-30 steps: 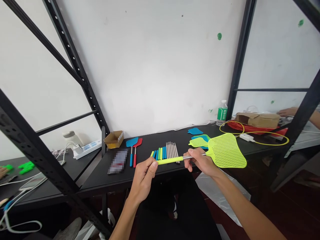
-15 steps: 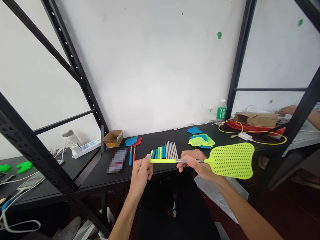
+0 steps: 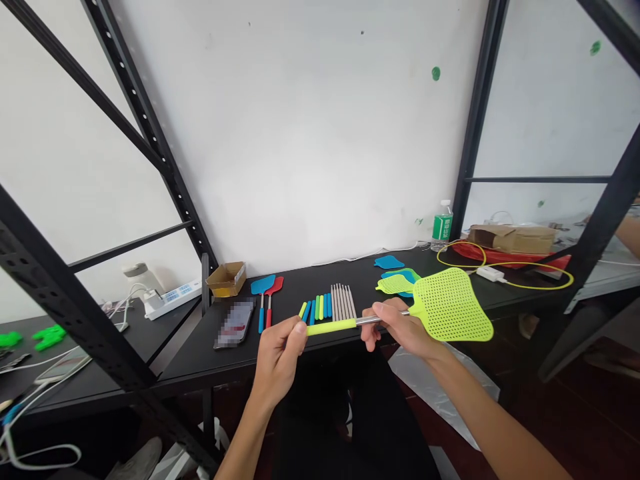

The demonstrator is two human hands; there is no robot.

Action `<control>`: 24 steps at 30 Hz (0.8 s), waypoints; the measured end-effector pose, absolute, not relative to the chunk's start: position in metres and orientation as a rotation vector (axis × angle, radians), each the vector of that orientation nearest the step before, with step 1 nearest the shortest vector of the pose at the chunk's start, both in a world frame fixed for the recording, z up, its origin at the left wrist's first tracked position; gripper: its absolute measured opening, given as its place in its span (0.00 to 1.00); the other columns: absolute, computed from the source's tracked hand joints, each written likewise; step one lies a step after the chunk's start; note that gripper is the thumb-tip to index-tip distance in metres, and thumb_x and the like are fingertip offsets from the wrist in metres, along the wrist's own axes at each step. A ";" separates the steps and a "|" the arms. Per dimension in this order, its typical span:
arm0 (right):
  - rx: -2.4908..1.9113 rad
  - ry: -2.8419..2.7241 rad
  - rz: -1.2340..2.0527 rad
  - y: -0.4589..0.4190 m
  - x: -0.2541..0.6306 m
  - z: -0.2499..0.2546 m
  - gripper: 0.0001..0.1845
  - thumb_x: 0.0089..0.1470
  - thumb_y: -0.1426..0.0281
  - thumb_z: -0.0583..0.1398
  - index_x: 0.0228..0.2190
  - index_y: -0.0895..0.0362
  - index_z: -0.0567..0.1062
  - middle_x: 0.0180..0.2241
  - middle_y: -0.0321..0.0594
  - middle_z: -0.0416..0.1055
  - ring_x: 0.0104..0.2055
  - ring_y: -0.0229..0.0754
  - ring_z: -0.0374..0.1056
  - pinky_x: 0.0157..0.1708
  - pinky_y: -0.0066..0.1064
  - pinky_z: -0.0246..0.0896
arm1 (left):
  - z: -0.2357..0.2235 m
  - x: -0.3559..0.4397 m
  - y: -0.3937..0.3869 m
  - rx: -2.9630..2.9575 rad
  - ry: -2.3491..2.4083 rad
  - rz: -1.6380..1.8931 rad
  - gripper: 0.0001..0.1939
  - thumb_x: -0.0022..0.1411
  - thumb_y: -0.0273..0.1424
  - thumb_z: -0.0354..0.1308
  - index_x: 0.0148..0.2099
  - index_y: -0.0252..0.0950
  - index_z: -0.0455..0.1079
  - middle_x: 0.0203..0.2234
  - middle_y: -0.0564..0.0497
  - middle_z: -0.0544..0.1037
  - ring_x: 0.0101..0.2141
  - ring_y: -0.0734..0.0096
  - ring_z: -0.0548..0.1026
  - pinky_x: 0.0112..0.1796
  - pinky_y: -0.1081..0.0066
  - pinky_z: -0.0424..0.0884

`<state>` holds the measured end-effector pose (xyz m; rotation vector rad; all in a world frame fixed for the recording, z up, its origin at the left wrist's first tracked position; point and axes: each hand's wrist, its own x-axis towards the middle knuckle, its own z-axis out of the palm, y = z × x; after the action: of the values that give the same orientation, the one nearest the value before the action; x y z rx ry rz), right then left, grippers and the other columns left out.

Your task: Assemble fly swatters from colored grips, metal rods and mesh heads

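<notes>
A yellow-green fly swatter (image 3: 451, 307) is held up across the front of the table, its perforated head at the right. My left hand (image 3: 281, 350) is closed on the end of its yellow-green grip. Around the metal rod, close to the swatter head, my right hand (image 3: 397, 327) is wrapped. Behind lie several blue and yellow-green handle grips (image 3: 320, 307) in a row, with several metal rods (image 3: 343, 302) beside them. Loose swatter heads (image 3: 395, 284) are stacked behind my right hand. A blue swatter (image 3: 261, 303) and a red swatter (image 3: 271, 300) lie at the left.
A phone (image 3: 235, 323) and an open cardboard box (image 3: 227, 279) are at the table's left. A water bottle (image 3: 442, 223), a yellow cable (image 3: 537, 285) and a brown carton (image 3: 513, 238) stand at the right. Black shelf posts (image 3: 173, 180) rise on both sides.
The swatter has tilted, its head end rising and shifting a little left while the grip end dropped slightly. Both hands keep hold of it.
</notes>
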<state>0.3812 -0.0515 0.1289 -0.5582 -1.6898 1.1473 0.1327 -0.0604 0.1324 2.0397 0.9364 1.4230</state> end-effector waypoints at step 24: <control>-1.037 -1.594 1.105 -0.029 0.401 0.120 0.21 0.62 0.53 0.53 0.39 0.58 0.70 0.16 0.26 0.57 0.13 0.30 0.47 0.15 0.25 0.40 | 0.049 0.094 0.023 2.106 2.227 0.981 0.18 0.66 0.42 0.50 0.46 0.40 0.77 0.40 0.42 0.79 0.37 0.55 0.76 0.29 0.68 0.60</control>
<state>0.4014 -0.0286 0.1199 -1.0367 -1.5936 1.1049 0.0940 0.0233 0.0485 2.1061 2.2274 0.9811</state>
